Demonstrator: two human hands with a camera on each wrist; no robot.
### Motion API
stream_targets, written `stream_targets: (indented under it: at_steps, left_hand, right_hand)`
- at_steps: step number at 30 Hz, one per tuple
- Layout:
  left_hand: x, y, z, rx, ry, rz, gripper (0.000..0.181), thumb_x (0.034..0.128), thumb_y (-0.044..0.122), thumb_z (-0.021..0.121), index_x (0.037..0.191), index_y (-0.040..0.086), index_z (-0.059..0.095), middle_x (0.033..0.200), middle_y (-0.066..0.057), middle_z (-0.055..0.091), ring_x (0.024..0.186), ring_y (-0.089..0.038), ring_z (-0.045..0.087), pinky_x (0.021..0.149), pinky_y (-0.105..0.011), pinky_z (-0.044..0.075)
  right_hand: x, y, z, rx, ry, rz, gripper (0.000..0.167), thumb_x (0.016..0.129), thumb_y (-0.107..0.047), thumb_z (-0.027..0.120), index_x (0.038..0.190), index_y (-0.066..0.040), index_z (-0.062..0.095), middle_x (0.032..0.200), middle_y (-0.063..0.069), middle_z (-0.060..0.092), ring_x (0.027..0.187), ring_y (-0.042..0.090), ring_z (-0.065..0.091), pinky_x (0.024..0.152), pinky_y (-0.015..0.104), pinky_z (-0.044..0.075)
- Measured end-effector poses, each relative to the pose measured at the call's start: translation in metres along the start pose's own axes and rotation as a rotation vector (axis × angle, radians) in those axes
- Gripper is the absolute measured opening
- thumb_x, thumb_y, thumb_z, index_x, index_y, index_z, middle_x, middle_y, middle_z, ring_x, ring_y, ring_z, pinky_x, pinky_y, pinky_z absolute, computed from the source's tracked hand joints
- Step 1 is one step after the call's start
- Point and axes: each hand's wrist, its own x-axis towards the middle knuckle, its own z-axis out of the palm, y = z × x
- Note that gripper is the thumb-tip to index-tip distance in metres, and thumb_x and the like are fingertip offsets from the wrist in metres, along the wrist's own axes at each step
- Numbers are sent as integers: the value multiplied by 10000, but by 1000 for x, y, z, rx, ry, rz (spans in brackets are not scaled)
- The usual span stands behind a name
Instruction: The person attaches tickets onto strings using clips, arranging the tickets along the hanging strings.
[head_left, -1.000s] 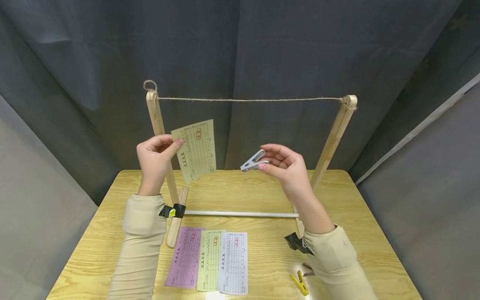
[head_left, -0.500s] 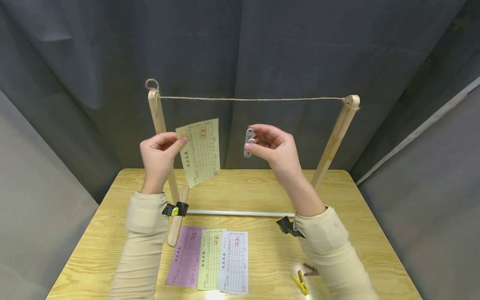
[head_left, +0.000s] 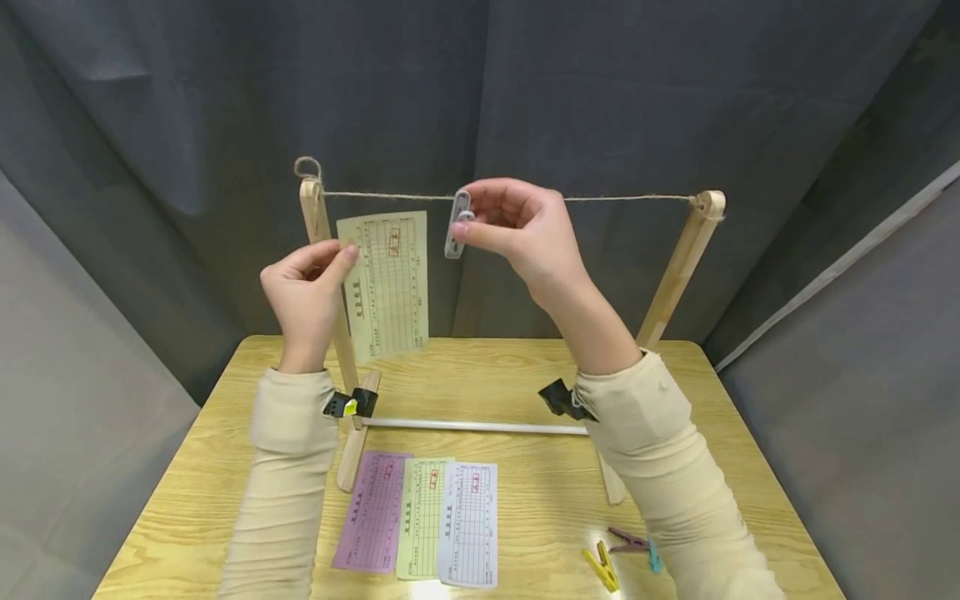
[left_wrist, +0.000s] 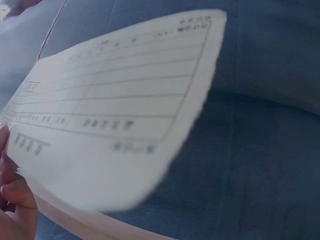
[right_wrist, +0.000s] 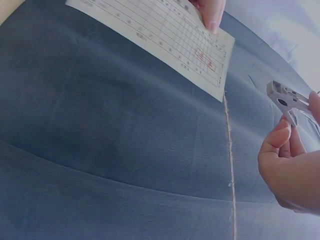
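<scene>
Left hand (head_left: 302,287) pinches the left edge of a pale yellow printed paper slip (head_left: 388,287), held near-upright just below a thin tan twine line (head_left: 382,196); can't tell if they touch. Right of it, right hand (head_left: 536,233) grips a grey plastic clothespin (head_left: 453,242) between thumb and fingers, close to the twine. Step looks like lining up slip and clothespin; next move likely calls for slip's top edge against twine, clothespin opened over both.
</scene>
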Motion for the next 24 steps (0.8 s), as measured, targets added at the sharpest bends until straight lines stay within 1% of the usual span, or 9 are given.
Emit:
stream_targets:
  at_steps: [2, 5, 8, 11, 13, 16, 20, 22, 24]
  left_hand:
    - [2, 2, 0, 18, 13, 19, 182, 720, 77, 765, 810, -67, 698, 686, 31, 663, 566, -79, 539, 519, -170, 406]
    - [4, 3, 0, 24, 29, 33, 204, 714, 93, 772, 794, -76, 690, 678, 13, 661, 558, -85, 534, 517, -178, 402]
    - [6, 4, 1, 12, 38, 31, 212, 715, 106, 773, 778, -79, 690, 661, 28, 653, 547, -91, 523, 510, -186, 395]
    - [8, 6, 3, -4, 48, 24, 207, 714, 101, 773, 763, -81, 690, 639, 50, 642, 534, -89, 512, 500, -189, 389]
    - [9, 6, 4, -18, 64, 12, 178, 703, 76, 779, 748, -74, 695, 640, 55, 629, 557, -84, 499, 514, -183, 372]
    - [10, 8, 4, -28, 79, -8, 137, 682, 40, 787, 726, -59, 703, 709, 58, 575, 683, -87, 484, 578, -186, 332]
    - [11, 9, 1, -11, 56, -47, 107, 686, 43, 785, 728, -26, 714, 882, 39, 459, 907, -106, 414, 711, -216, 319]
    - [12, 8, -1, 5, 33, -72, 99, 700, 58, 779, 728, -11, 715, 989, 13, 465, 997, -120, 386, 801, -232, 316]
    - [15, 8, -3, 4, 14, -109, 68, 705, 57, 775, 719, 19, 721, 1101, -6, 485, 1083, -137, 376, 871, -240, 298]
  right_hand:
    - [9, -6, 3, -21, 2, 15, 242, 708, 96, 696, 940, 45, 645, 778, 31, 636, 680, 164, 566, 663, 253, 472]
    - [22, -14, 8, -68, 11, 34, 242, 715, 58, 713, 946, 40, 644, 791, 51, 628, 707, 187, 564, 687, 267, 468]
    - [33, -18, 12, -108, 3, 43, 252, 723, 30, 721, 961, 32, 642, 806, 58, 628, 739, 202, 573, 702, 278, 467]
    - [42, -20, 17, -134, -10, 52, 254, 730, 10, 724, 971, 16, 643, 816, 52, 634, 764, 202, 586, 689, 277, 464]
    - [47, -20, 19, -149, -16, 54, 251, 733, 2, 727, 970, 9, 644, 819, 48, 637, 777, 199, 590, 692, 273, 462]
    - [55, -19, 22, -177, -35, 53, 254, 736, -13, 729, 975, 5, 643, 828, 47, 637, 794, 195, 588, 701, 271, 457]
    - [64, -18, 25, -241, -56, 63, 267, 744, -47, 732, 992, -7, 641, 832, 35, 625, 773, 176, 558, 658, 261, 418]
    - [68, -17, 27, -264, -58, 85, 272, 746, -59, 734, 998, -16, 640, 830, 26, 619, 763, 163, 543, 632, 261, 391]
    - [72, -17, 28, -273, -62, 101, 273, 748, -61, 733, 1000, -17, 638, 831, 25, 617, 759, 159, 538, 634, 262, 392]
